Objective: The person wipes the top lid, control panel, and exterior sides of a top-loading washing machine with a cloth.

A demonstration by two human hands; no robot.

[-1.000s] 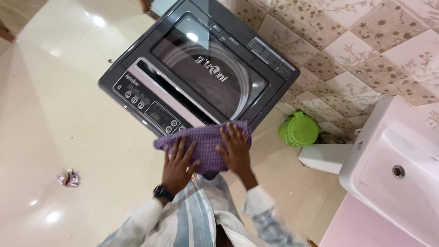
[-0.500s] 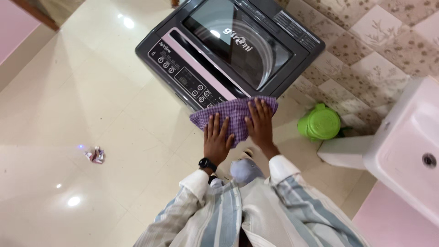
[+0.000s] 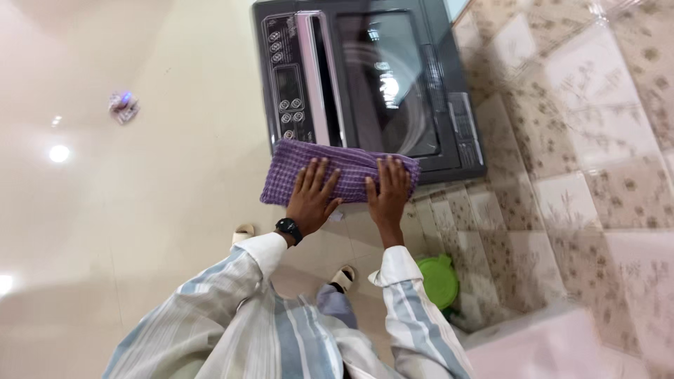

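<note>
A purple checked cloth [image 3: 351, 168] lies flat over the near side of a dark grey top-loading washing machine [image 3: 442, 84] with a glass lid and a button panel. My left hand [image 3: 310, 189] presses on the cloth's left half with fingers spread; a black watch is on that wrist. My right hand [image 3: 388, 189] presses flat on the cloth's right half. Both sleeves are striped white and blue-grey.
A green lidded bucket [image 3: 439, 279] stands on the floor by the patterned tiled wall [image 3: 583, 140], right of my feet in sandals. A crumpled scrap of paper [image 3: 123, 105] lies on the glossy cream floor at the far left.
The view has swung round, so the machine now sits straight ahead and the basin has left the view. Both hands stay flat on the cloth, which has slid along the machine's side.
</note>
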